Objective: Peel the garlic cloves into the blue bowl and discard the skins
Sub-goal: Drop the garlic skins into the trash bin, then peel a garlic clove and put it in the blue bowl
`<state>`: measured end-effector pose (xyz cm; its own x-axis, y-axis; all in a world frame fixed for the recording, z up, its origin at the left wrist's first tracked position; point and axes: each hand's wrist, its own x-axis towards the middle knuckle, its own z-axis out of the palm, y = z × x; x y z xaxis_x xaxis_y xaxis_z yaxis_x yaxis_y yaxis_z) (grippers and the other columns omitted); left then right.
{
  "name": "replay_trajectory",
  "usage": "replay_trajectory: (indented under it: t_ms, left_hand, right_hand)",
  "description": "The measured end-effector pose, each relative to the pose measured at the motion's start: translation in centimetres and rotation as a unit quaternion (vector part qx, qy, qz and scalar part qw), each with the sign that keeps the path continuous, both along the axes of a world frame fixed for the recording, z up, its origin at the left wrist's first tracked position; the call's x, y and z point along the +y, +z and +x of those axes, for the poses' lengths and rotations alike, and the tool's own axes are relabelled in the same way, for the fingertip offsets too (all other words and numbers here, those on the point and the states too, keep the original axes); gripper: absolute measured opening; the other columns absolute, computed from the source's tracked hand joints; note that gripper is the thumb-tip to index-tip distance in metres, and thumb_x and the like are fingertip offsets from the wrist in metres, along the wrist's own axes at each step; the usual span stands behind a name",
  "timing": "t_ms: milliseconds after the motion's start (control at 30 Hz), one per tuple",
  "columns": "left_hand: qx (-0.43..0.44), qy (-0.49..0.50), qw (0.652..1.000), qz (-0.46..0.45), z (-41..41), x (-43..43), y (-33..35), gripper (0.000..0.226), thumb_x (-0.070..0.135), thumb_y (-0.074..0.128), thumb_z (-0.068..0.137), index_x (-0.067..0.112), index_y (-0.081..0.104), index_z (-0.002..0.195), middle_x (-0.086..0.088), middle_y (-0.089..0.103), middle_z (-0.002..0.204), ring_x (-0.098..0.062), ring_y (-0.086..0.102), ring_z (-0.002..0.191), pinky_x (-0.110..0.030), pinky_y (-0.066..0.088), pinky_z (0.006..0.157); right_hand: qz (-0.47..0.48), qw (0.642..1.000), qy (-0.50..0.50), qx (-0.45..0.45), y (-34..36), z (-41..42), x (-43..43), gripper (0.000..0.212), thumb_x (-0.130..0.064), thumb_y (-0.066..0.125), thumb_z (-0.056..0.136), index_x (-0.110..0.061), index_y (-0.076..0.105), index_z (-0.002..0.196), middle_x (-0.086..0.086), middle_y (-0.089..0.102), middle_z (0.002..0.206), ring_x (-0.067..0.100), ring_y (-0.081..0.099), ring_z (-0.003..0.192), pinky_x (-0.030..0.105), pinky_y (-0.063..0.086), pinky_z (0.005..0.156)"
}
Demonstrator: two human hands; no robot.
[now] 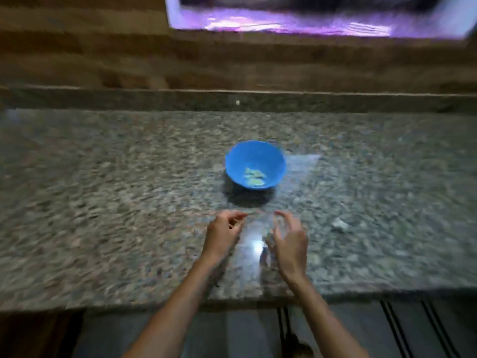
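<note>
Several pale pieces (254, 177), probably peeled garlic, lie in the blue bowl (233, 164) on the table (103, 202), so peeling looks partly done. The left hand (224, 233) and right hand (290, 244) hover near it, fingers curled. Blur hides whether either grip holds anything. A pale scrap (339, 224), perhaps skin, awaits discarding.

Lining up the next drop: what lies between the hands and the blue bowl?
In the head view, only speckled counter and the shadow of the bowl, ahead of the left hand and right hand.
</note>
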<state>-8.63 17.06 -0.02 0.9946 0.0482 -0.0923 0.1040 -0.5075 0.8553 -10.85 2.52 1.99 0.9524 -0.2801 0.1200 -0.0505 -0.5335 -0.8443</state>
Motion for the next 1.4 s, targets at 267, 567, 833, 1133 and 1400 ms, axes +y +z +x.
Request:
replay_trajectory:
  t_ms: [267, 567, 833, 1133, 1400]
  left_hand:
    - [-0.031, -0.048, 0.987, 0.153, 3.2, -10.2, -1.8, 0.014, 0.015, 0.074, 0.077, 0.009, 0.073, 0.090, -0.010, 0.065, 0.092, -0.025, 0.062, 0.082, -0.032, 0.046, 0.075]
    - [-0.226, 0.120, 0.951, 0.171, 6.5, -10.6, 4.8, 0.009, 0.005, 0.064, 0.086, 0.003, 0.072, 0.090, -0.002, 0.069, 0.086, -0.014, 0.062, 0.075, -0.016, 0.043, 0.071]
    - [-0.167, 0.145, 0.963, 0.153, 9.0, -10.9, 6.6, 0.031, -0.005, 0.051, 0.090, 0.005, 0.066, 0.116, -0.005, 0.065, 0.116, -0.017, 0.063, 0.104, -0.019, 0.047, 0.093]
    - [0.085, 0.043, 0.967, -0.234, 3.0, -16.8, 2.4, 0.031, 0.004, 0.072, 0.079, 0.005, 0.068, 0.110, -0.011, 0.073, 0.099, -0.013, 0.071, 0.081, -0.024, 0.057, 0.069]
    - [-0.067, -0.080, 0.991, 0.083, 3.0, -15.8, 0.3, 0.026, 0.020, 0.068, 0.086, 0.019, 0.069, 0.112, 0.001, 0.072, 0.102, -0.007, 0.067, 0.086, -0.027, 0.057, 0.077]
  right_hand:
    - [-0.133, 0.983, -0.061, 0.108, -2.2, 2.9, -17.4, 0.048, -0.021, 0.065, 0.084, -0.012, 0.051, 0.130, 0.016, 0.046, 0.136, 0.034, 0.043, 0.121, 0.039, 0.037, 0.096]
    - [-0.175, 0.970, 0.111, 0.128, -3.5, 4.3, -20.2, 0.028, -0.033, 0.063, 0.087, -0.019, 0.065, 0.111, -0.003, 0.063, 0.106, 0.015, 0.055, 0.100, 0.026, 0.044, 0.079]
    - [0.417, 0.880, 0.035, 0.227, -0.5, 3.9, -17.4, 0.025, -0.010, 0.060, 0.088, 0.003, 0.063, 0.109, 0.006, 0.068, 0.075, 0.006, 0.057, 0.046, 0.020, 0.049, 0.046]
    - [0.426, 0.871, 0.057, 0.237, 0.4, 3.6, -14.5, 0.015, -0.016, 0.058, 0.090, -0.015, 0.069, 0.100, 0.003, 0.073, 0.091, 0.019, 0.067, 0.073, 0.027, 0.057, 0.064]
    - [0.317, 0.922, 0.011, 0.220, -0.3, 4.9, -14.1, 0.012, -0.018, 0.068, 0.082, -0.013, 0.069, 0.093, 0.005, 0.072, 0.087, 0.021, 0.070, 0.079, 0.031, 0.058, 0.072]
